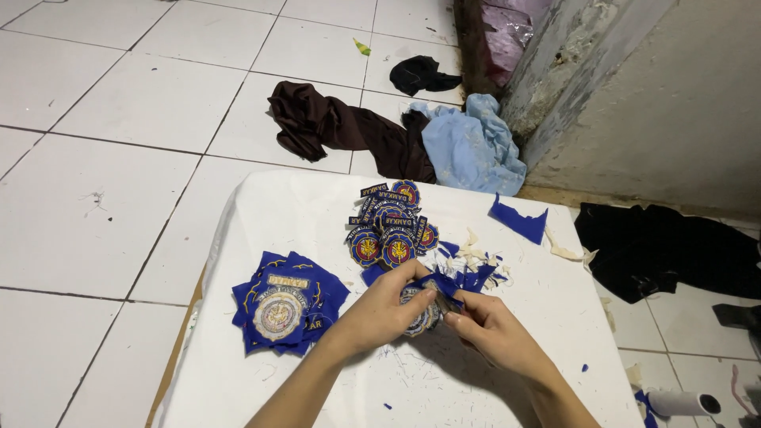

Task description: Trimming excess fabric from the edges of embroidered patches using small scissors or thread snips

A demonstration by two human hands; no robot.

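Patch (420,311), light and floppy, best pinched at its edge; left hand (380,313) and right hand (491,329) both grip it above the desk (269,214).

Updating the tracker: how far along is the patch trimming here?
Done: a pile of trimmed round patches sits at the far side of the white table, blue offcuts beside it. In hand: left hand and right hand hold one patch with blue cloth at its edge. Left: a stack of untrimmed blue patches beside the left hand.
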